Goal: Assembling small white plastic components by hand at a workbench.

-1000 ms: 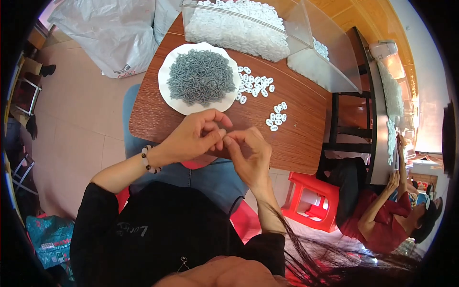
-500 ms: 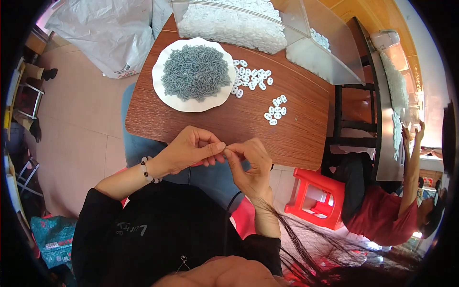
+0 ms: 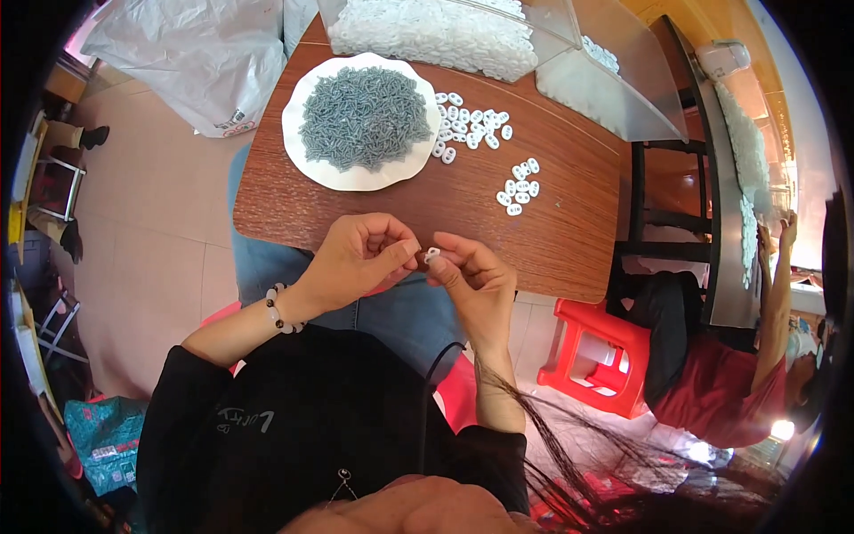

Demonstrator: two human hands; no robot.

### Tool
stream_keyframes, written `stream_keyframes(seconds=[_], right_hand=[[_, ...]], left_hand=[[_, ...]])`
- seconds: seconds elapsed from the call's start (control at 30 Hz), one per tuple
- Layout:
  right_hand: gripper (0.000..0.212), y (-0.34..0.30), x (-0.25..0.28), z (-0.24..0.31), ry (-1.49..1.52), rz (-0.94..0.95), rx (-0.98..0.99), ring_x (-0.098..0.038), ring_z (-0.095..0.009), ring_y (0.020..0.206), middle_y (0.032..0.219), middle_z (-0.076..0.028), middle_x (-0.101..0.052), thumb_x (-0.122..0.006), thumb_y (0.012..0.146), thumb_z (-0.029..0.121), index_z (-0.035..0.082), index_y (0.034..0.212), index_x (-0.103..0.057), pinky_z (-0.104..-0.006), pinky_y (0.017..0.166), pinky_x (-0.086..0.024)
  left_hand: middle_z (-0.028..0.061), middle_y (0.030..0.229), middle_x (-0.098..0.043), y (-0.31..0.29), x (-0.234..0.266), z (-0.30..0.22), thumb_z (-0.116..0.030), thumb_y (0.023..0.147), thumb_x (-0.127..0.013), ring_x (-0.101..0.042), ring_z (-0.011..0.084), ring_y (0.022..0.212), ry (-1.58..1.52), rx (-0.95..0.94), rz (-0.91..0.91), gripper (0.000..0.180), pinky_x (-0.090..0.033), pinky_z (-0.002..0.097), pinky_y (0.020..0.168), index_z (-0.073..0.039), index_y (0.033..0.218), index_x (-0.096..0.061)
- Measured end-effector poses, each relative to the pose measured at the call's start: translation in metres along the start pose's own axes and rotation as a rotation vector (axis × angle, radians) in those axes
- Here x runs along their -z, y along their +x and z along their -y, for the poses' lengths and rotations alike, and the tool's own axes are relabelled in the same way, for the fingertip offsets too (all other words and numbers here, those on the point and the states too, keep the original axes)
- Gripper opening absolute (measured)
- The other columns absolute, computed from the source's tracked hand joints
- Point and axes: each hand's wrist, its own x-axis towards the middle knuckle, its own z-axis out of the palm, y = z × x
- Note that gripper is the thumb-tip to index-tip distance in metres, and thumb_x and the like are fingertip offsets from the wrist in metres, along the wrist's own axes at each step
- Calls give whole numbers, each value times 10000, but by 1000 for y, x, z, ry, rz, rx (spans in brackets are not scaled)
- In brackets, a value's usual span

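Right, white piece [image 3: 432,254]: I have it at the tips of the right hand [image 3: 483,285], over the near edge of the table [image 3: 569,254].
Right-hand fingers: thumb and forefinger pinching the piece; I'd grip just its rim, light but firm, so its face stays clear and it can't twist.
Left hand [image 3: 356,267]: right beside it, thumb pressed to the forefinger; from my end I can't tell whether anything small sits between them.
Meeting of hands: I'd keep both wrists low and the tips square to each other, since a skewed push could flick the piece away.
Grey pegs [image 3: 365,118]: heaped on the white scalloped plate [image 3: 356,182], beyond the left hand.
Loose white ovals [image 3: 521,189]: a small cluster beyond the right hand; I'd keep my knuckles off them.
Clear bin [image 3: 556,27]: at the table's far side, piled with white pieces.
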Motion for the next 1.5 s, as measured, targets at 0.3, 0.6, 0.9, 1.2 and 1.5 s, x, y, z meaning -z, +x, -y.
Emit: stream_keyframes(seconds=[0.3,0.6,0.9,1.2,1.5], right_hand=[[123,4,4,-6,51,-20,1,-608,-75,739,825,-30,-671,-701,857,77,-5,939,-659,-199,645,-485],[107,2,4,-1,-28,-52,37,-587,-57,722,807,-19,-663,-705,852,75,-3,914,-667,-182,664,-459],[104,1,5,-5,-30,-27,52,-619,-82,764,831,-43,-675,-696,862,64,-18,917,-664,-204,702,-483],[112,0,4,-5,-84,-27,72,-629,-88,764,834,-55,-685,-698,862,71,-23,912,-665,-211,705,-492],[96,0,-1,-2,-145,-38,98,-613,-72,747,829,-43,-682,-695,857,53,-26,906,-671,-204,692,-484]], left_hand=[[39,847,-640,0,-4,0,-144,927,-624,-606,70,771,91,-22,-11,170,-516,222,714,20,968,-612],[33,870,-644,2,-3,3,-151,927,-630,-615,76,793,105,-42,-16,187,-522,227,725,31,968,-618],[48,871,-655,2,-4,5,-146,928,-628,-629,85,797,131,-20,-23,188,-531,233,730,39,961,-625],[65,888,-669,1,-6,3,-132,930,-620,-638,96,800,138,-21,-22,179,-537,238,732,45,958,-627],[72,874,-671,0,-7,1,-87,917,-622,-644,102,799,227,-57,-59,142,-535,238,731,54,926,-633]])
